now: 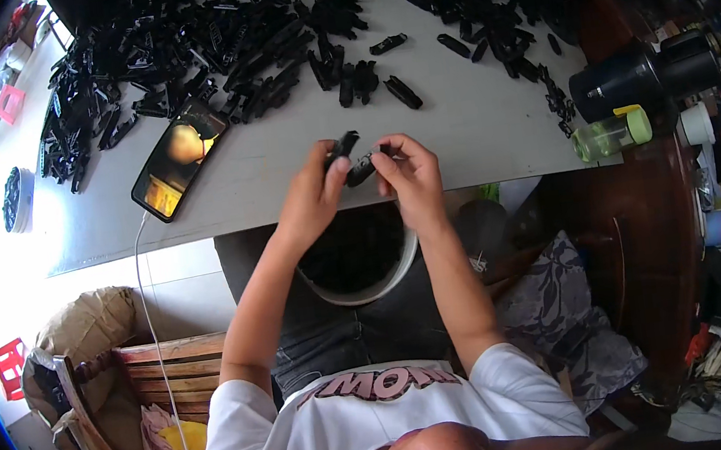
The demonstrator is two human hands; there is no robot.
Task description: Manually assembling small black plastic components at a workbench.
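Hands both loaded on my feed, just above the near edge of the pale table [259, 170]. Left hand [307, 194] is closed on a ridged black part [344, 147], thumb along its near side, part tilted up and to the right. Right hand [413, 172] pinches a smaller black piece [362, 169] between thumb and fingers, just beside the first; I can't tell if the two touch. Directly below, between the knees, I see a bucket [369, 297] with a pale rim and dark inside; contents unreadable. Big heap of black parts [176, 45] at far left of the tabletop, smaller cluster [494, 29] at far right, one loose part [403, 92] lying ahead of the hands. Phone [158, 173] lies left of them, screen lit, white cable [141, 279] running off the edge. Green bottle [615, 136] lies at the right end, near a black vessel [622, 83].
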